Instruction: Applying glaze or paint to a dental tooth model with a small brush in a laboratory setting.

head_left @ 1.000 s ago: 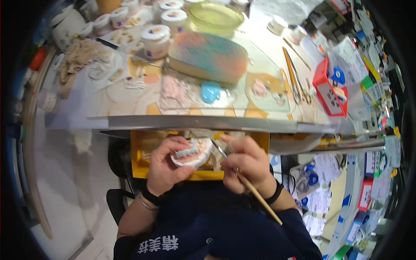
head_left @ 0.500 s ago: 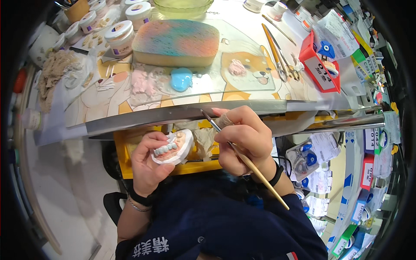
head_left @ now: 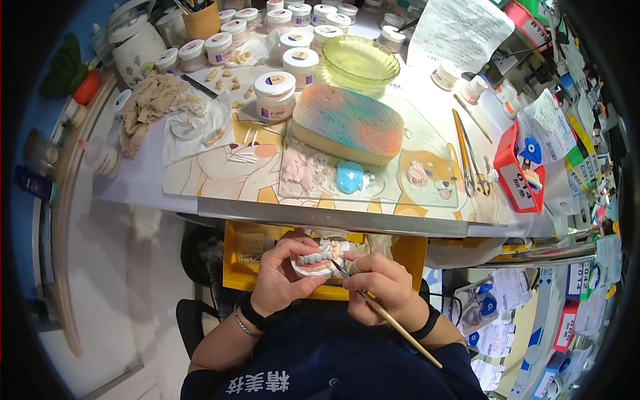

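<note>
A plaster dental model with a row of pale grey-blue teeth rests in my left hand, fingers and thumb closed round its sides. My right hand pinches a thin brush with a pale wooden handle. The brush's dark tip reaches the model's right part, by the teeth; whether it touches them I cannot tell. Some of my right fingers lie close to the model's right edge. Both hands are over a yellow drawer below the bench edge, which holds crumpled tissue.
On the bench, a glass slab bears pink paste and a blue blob, beside a colour-stained sponge. Behind stand a green glass bowl and several white-lidded jars. Tools and a red tray are at the right.
My hands have come together, bringing the brush tip from beyond the model to its teeth. The view has shifted, showing more of the bench's far side.
</note>
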Demonstrator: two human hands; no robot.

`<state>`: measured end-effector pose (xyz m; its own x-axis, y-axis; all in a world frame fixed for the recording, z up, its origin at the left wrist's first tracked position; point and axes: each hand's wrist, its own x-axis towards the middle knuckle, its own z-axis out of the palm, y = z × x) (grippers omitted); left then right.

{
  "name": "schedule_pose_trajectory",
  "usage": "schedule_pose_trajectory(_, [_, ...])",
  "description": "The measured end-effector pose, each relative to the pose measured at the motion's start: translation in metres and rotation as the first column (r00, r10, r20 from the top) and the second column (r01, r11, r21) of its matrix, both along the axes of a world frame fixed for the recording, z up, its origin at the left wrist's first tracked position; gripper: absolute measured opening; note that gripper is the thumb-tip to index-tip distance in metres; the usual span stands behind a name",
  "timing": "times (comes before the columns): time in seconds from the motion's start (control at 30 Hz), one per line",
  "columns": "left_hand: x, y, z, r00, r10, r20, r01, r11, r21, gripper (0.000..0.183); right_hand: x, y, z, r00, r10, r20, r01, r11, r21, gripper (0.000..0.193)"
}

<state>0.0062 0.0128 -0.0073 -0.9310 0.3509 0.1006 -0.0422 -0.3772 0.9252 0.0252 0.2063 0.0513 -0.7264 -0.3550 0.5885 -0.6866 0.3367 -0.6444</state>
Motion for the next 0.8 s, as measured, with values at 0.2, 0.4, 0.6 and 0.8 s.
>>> schedule_pose_trajectory(0.2, [0.001,0.0001,0.0016,0.999,0.012,-0.04,-0.013,1.0,-0.027,0.037,0.0016,-0.0012,-0.0043,0.998,-0.054,-0.04,0.056,0.997,0.049,0.025])
schedule_pose_trajectory(0.4, [0.0008,0.0003,0.0034,0.996,0.022,-0.082,-0.026,0.998,-0.051,0.036,0.0024,-0.0028,-0.0034,0.995,-0.067,-0.072,0.073,0.993,0.093,0.027])
schedule_pose_trajectory(0.6, [0.0012,-0.0002,0.0033,0.997,0.025,-0.073,-0.031,0.997,-0.076,0.034,0.0022,-0.0033,-0.0041,0.993,-0.078,-0.088,0.089,0.988,0.129,0.028])
schedule_pose_trajectory(0.8, [0.0005,-0.0003,0.0027,0.997,0.023,-0.071,-0.029,0.996,-0.088,0.035,0.002,-0.0037,-0.0056,0.991,-0.084,-0.1,0.097,0.985,0.141,0.028])
